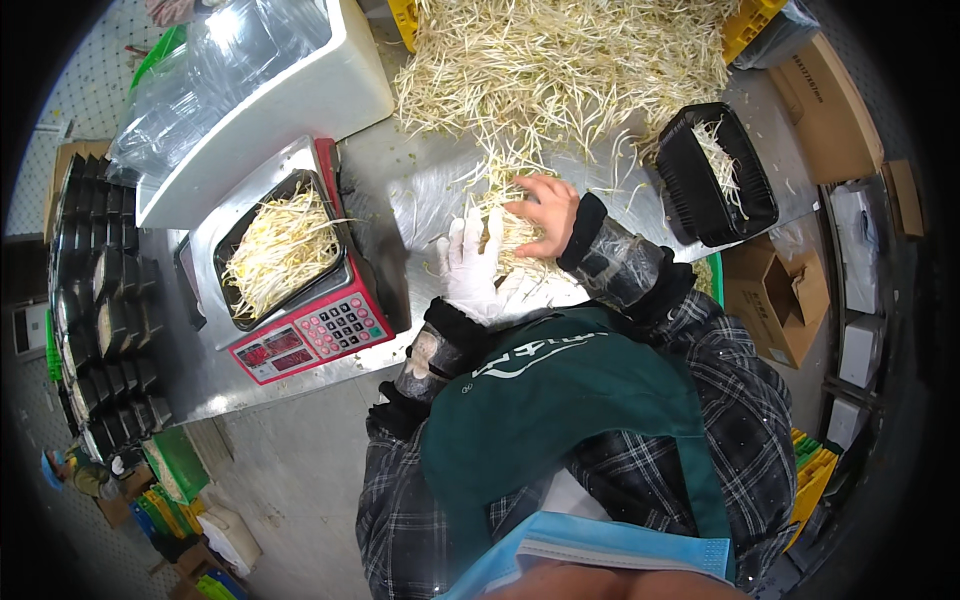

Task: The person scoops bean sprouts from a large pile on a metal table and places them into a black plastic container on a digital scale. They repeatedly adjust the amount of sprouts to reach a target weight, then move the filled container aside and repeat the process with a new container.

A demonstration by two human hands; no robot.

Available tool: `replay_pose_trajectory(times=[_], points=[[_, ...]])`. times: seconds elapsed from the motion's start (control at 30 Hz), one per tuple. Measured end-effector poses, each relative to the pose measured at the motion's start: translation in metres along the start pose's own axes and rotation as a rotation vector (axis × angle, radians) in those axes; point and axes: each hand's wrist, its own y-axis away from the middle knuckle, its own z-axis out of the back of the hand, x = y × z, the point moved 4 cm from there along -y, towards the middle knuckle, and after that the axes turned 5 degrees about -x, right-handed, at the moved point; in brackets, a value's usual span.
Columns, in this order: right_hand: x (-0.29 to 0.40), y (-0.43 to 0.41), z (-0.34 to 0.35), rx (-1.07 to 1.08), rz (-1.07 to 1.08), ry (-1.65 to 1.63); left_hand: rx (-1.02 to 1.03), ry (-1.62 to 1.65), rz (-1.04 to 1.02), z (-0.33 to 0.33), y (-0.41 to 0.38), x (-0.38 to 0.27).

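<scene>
A small heap of bean sprouts (517,234) lies on the steel table close in front of my apron. My left hand (471,266), in a white glove, rests against its left side with the fingers spread. From the right, my bare right hand (551,214) reaches over the heap, its thumb and fingers apart and touching sprouts. The heap joins a large mass of bean sprouts (570,67) beyond my hands. On the left, a black plastic tray (225,262) filled with sprouts sits on a red digital scale (371,319). The undersides of both hands are hidden.
Black trays (679,176), the upper one holding some sprouts, stand at the table's right edge. A white foam box (300,112) with clear plastic packaging is at upper left. Stacked filled trays (112,300) line the left end. Cardboard boxes (776,292) stand right; another person (86,472) appears lower left.
</scene>
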Motion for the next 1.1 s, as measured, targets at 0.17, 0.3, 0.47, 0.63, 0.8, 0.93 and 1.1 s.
replay_pose_trajectory(times=[0.17,0.3,0.47,0.63,0.8,0.93,1.1], points=[[-0.012,0.000,0.012,-0.094,0.005,-0.124,0.206,-0.030,0.023,0.003,0.010,-0.001],[0.005,-0.014,0.003,-0.158,0.122,-0.274,0.223,-0.017,0.053,0.000,0.013,-0.002],[0.000,-0.010,-0.001,-0.159,0.029,-0.111,0.165,-0.035,0.036,0.000,0.018,-0.003],[-0.005,-0.014,-0.003,-0.183,0.001,-0.117,0.180,-0.024,0.020,0.000,0.018,-0.002],[0.013,-0.022,-0.004,-0.228,0.045,0.004,0.185,-0.057,0.002,0.001,0.017,-0.002],[0.027,-0.031,-0.005,-0.201,0.085,0.095,0.173,-0.110,-0.008,0.001,0.017,-0.002],[0.020,-0.040,-0.004,-0.190,-0.012,-0.080,0.162,-0.101,-0.030,-0.002,0.018,0.000]])
